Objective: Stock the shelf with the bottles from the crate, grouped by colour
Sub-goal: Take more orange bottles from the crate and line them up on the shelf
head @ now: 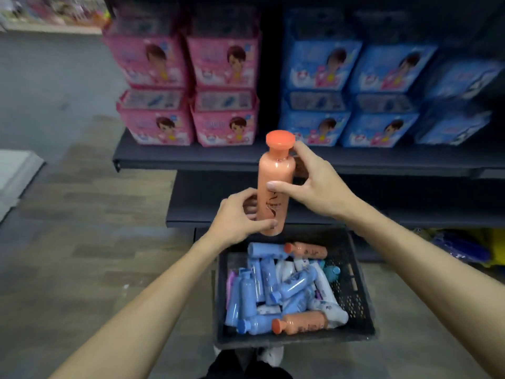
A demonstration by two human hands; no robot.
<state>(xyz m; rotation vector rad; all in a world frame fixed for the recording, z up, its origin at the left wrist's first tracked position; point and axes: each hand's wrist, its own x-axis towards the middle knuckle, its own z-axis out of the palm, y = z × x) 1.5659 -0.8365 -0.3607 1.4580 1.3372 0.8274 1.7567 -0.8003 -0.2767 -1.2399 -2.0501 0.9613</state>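
the biggest risk sits with the shelf (273, 212): the dark lower shelf above the crate (352, 285) shows no bottles yet, so the first one placed fixes where its colour group goes, and a poor spot would likely crowd the blue and white groups later. next, the crate itself holds a loose heap, mostly blue bottles (262, 283) with white ones and two more orange bottles lying on their sides; pulling one from under the pile could roll the others. smallest, the orange bottle (276, 184) is held upright above the crate, in front of the shelf edge. the left hand (237, 217) curls round its base and the right hand (314, 179) pinches its upper body with thumb and fingers. if one hand lets go early, the smooth bottle may tip or slide back into the crate.

the crate stands on a grey-brown plank floor (95, 214). above the crate, an upper shelf carries pink boxes (191, 91) to the left and blue boxes (369, 91) to the right. something blue and yellow lies right of the crate, too blurred to name.
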